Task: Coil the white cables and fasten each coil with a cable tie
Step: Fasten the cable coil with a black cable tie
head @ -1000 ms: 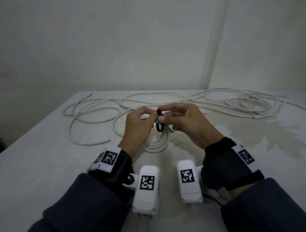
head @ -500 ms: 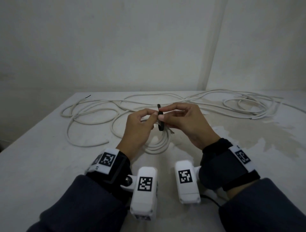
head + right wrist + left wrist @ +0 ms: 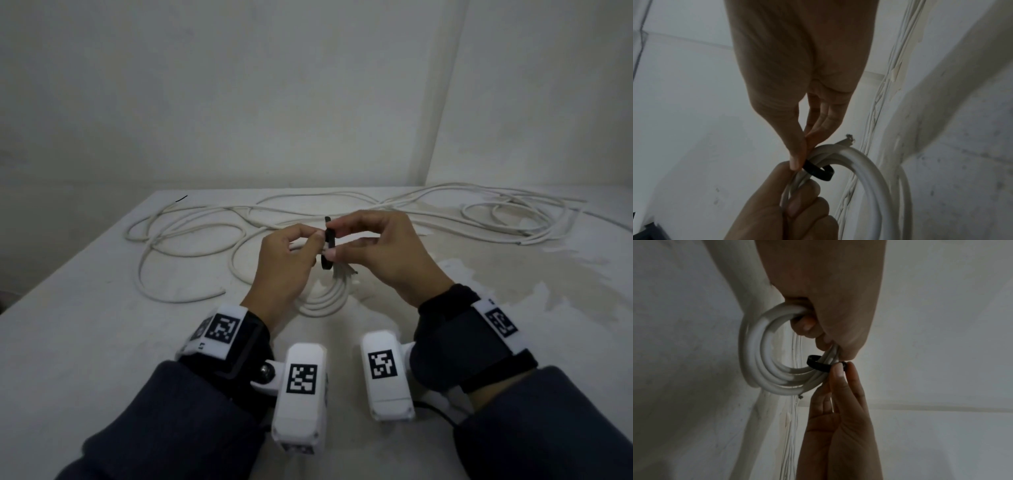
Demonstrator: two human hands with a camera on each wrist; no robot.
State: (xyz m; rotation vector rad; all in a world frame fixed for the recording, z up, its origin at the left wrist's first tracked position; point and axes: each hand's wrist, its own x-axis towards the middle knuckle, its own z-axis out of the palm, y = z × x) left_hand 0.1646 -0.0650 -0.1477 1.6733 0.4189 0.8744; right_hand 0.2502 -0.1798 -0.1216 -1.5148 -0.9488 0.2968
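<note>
Coil (image 3: pixel 764 353) of white cable: several turns, held lifted off the table (image 3: pixel 85 342) over its near middle; lower turns hang toward the surface. A black cable tie (image 3: pixel 328 245) is looped round the bunched turns at the top of the coil.

Left hand (image 3: pixel 284 270): fingers curled round the turns just beside the tie. Judgement: this keeps the turns stacked so the tie closes on a tight bundle, not on loose strands.

Right hand (image 3: pixel 380 253): thumb and forefinger pinch the tie at the bundle; remaining fingers lie nearly straight. One tie end sticks up above the fingertips. Judgement: the pinch sits where the strap meets its head, for feeding or pulling it through. Whether it has locked cannot be told.

The coil's cut end (image 3: pixel 847 141) pokes out past the tie.

Loose cables (image 3: pixel 191 240), uncoiled, sprawl from the far left corner along the far edge to the far right corner; more coils remain to be made.

Versus 1.0 s ago: the tie loop hung slack below the fingers; it now sits closer to the bundle, and its free end stands higher. Hands, coil and loose cable are about where they were.
</note>
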